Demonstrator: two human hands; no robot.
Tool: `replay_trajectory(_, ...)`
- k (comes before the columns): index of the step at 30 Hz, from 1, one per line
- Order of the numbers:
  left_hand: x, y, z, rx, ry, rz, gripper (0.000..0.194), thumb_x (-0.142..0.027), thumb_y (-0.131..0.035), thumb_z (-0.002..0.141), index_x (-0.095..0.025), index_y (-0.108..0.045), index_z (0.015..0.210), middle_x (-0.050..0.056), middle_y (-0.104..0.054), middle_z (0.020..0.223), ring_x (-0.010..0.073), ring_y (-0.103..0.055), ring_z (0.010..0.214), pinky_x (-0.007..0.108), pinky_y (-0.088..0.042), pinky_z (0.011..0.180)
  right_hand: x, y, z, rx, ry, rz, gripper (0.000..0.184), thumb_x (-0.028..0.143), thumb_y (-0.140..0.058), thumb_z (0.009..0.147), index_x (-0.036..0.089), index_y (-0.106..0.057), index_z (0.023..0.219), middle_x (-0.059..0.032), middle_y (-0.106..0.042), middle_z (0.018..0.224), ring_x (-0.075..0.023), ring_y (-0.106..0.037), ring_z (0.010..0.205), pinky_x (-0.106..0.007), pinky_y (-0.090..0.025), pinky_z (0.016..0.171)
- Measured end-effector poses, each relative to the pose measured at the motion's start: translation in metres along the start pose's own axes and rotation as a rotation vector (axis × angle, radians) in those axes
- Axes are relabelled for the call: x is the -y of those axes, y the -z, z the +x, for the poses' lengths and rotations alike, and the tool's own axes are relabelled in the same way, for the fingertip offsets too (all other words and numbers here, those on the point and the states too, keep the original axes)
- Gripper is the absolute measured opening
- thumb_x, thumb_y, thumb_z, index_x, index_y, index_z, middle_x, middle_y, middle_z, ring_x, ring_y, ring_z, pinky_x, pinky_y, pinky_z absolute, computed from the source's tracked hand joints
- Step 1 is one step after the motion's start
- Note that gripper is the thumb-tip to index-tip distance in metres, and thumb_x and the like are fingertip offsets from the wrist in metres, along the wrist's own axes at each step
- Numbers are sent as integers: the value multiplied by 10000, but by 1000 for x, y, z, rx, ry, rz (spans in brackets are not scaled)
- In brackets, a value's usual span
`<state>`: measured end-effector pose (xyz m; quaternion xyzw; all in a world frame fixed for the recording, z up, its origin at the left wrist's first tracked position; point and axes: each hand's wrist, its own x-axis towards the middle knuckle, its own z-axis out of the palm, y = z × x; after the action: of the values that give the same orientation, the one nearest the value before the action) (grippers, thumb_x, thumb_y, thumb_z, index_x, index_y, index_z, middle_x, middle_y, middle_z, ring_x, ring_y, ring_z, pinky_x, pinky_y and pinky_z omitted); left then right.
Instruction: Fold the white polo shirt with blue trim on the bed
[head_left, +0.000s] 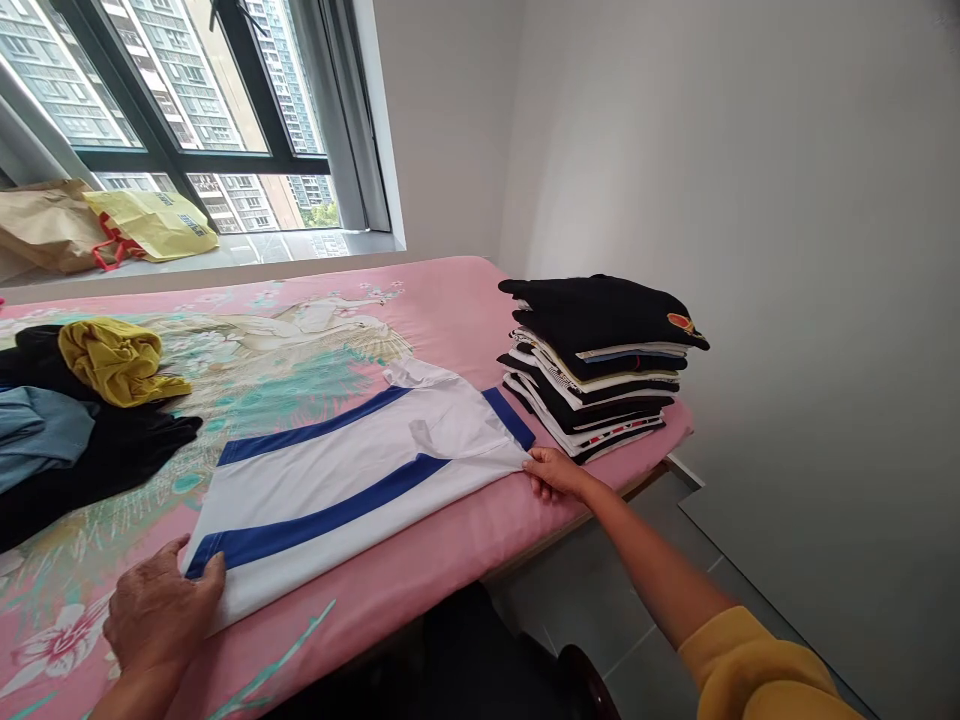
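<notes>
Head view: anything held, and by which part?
Flat white fabric shirt with blue stripes: right hand pinches its near right corner; left hand on left end, grip unclear.

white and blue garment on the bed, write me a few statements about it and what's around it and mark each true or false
1. The right hand holds an edge of the white and blue garment. True.
2. The left hand is lifted clear of the garment. False: the left hand touches it.
3. The folded stack has a black top piece. True.
4. The yellow cloth lies on the window sill. False: the yellow cloth lies on dark clothes.
</notes>
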<state>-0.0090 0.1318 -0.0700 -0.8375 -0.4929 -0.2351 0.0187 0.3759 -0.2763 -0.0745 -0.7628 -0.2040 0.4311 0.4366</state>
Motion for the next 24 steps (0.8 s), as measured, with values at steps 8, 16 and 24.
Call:
replay_trajectory(8,-158,0,-48,57,-731,-593,171,-197,-491,863,-216,-618,977,68,-654,1039,195,-604,1012,359,-488,898,8,7,12,159,-67,80,189,372,-519,858,212,-424,893,21,-637,611,-117,-587,419,-162,-411,343)
replay_trajectory(16,-307,-38,-80,283,-944,-583,324,-117,-388,880,-220,-650,1041,62,-670,1119,203,-572,1123,420,-437,1002,10,9,14,93,-163,57,288,484,-383,917,202,-418,871,1,-621,548,-124,-566,377,-177,-416,340)
replay_trajectory(24,-303,-48,-94,220,-817,-397,325,-232,-394,902,-248,-639,1115,62,-568,1310,247,-407,1307,521,-192,1128,2,14,1,72,-142,32,230,422,-466,886,205,-415,825,30,-618,532,-85,-549,370,-127,-389,361)
